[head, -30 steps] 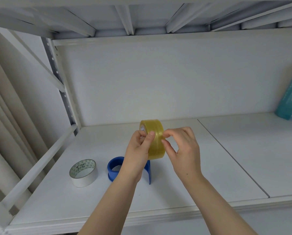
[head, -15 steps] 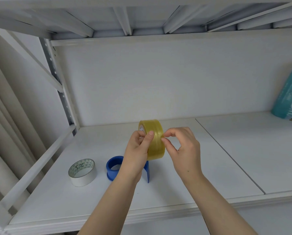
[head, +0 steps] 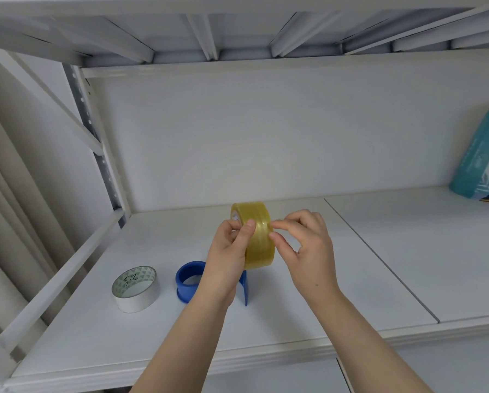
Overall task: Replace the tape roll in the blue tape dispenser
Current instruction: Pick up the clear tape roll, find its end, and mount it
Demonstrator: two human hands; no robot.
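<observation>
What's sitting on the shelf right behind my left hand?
The blue tape dispenser stands on the shelf behind the left hand. Its round ring and one blue edge show; the middle is covered by the hand and wrist.

A storage area is indicated by a white metal shelving unit with perforated uprights. A white tape roll and a teal package are stored on the shelf.

Single head-worn wide-angle view, forward and downward, close over the white shelf.
</observation>
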